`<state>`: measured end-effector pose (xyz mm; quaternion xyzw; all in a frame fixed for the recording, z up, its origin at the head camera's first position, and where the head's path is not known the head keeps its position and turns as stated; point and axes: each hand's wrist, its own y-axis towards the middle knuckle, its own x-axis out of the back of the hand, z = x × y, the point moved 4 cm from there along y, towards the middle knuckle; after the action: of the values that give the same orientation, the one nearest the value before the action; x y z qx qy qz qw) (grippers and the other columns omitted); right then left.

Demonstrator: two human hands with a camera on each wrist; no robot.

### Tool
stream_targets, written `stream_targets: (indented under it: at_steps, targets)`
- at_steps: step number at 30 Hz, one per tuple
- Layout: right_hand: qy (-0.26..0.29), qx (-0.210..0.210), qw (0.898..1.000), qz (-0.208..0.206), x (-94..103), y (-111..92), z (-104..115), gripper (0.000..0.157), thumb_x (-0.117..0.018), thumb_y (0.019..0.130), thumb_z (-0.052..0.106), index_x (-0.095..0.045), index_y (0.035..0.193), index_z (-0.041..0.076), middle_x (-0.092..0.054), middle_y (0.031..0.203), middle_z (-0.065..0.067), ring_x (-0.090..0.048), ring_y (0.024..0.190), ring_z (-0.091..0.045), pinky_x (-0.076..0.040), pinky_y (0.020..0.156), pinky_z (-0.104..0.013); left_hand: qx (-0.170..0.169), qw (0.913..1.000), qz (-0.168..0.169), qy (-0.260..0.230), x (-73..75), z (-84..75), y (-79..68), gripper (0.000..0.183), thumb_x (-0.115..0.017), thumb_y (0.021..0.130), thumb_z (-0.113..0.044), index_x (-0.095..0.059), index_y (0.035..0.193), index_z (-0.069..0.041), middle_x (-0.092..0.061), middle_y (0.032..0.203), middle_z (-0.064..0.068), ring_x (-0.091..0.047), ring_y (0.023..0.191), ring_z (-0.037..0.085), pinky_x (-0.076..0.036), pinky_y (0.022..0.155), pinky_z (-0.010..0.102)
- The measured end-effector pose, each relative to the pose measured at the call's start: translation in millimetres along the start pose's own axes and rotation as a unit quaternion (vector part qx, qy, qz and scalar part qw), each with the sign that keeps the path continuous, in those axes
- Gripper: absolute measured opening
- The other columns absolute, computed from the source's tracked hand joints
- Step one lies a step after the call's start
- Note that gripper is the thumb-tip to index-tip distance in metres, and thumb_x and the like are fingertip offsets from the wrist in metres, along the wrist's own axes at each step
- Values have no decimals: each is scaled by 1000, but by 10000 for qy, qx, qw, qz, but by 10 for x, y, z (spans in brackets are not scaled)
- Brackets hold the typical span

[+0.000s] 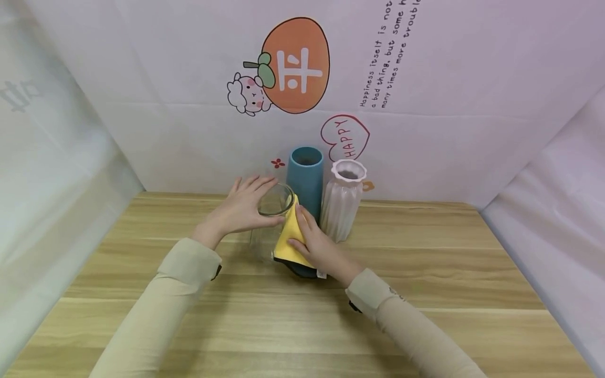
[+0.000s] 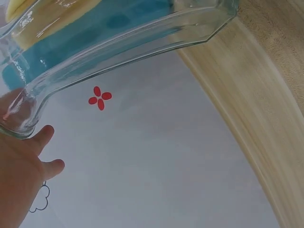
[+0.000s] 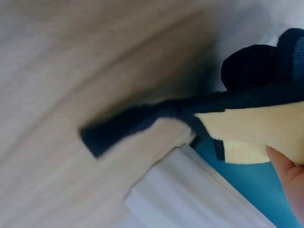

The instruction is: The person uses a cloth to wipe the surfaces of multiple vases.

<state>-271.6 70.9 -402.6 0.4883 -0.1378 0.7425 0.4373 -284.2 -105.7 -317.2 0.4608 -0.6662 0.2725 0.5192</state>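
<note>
My left hand (image 1: pixel 243 207) grips a clear glass vase (image 1: pixel 263 242) around its rim, thumb on the near side and fingers on the far side. The vase leans slightly, its mouth up and to the right in the head view. In my right hand (image 1: pixel 319 247) is a yellow cloth (image 1: pixel 292 236) with a dark edge and dark underside, held against the right side of the glass. Part of the cloth hangs loose below the hand. In the left wrist view, the glass vase (image 2: pixel 142 42) shows the yellow cloth through its wall.
Right behind the hands stand a tall blue vase (image 1: pixel 306 181) and a pleated pinkish-white vase (image 1: pixel 343 210), side by side. A printed white cloth backdrop (image 1: pixel 189 131) rises behind the wooden table (image 1: pixel 264 325), with white fabric at both sides.
</note>
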Motion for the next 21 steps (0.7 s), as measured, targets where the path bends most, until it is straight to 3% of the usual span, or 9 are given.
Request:
stream_targets:
  at_steps: [9,17,21]
  targets:
    - [-417,-234,9985,273,-186,-126,-125,78,-49,98,34,0,155,11,-20,156,-23,-58,115,-41,-56,86,-43,54,9999,18,93,-7,11,6,84,-59,84,-58,-31,150,-14,-28,158,7,-15,147,37,-1,116,65]
    - [-172,322,9978,-557,-67,-101,-77,72,-58,94,19,-18,152,4,-36,147,-24,-52,123,-41,-51,94,-47,304,9995,43,65,12,-2,-27,84,-58,84,-61,-32,150,-15,-28,155,15,-20,145,38,-4,115,66]
    - [-47,422,9942,-991,72,-52,2,71,-59,92,17,-21,151,2,-40,145,-24,-50,126,-39,-48,99,-47,235,9996,22,152,38,-24,-33,80,-58,85,-57,-35,149,-15,-30,155,15,-24,143,39,-7,114,68]
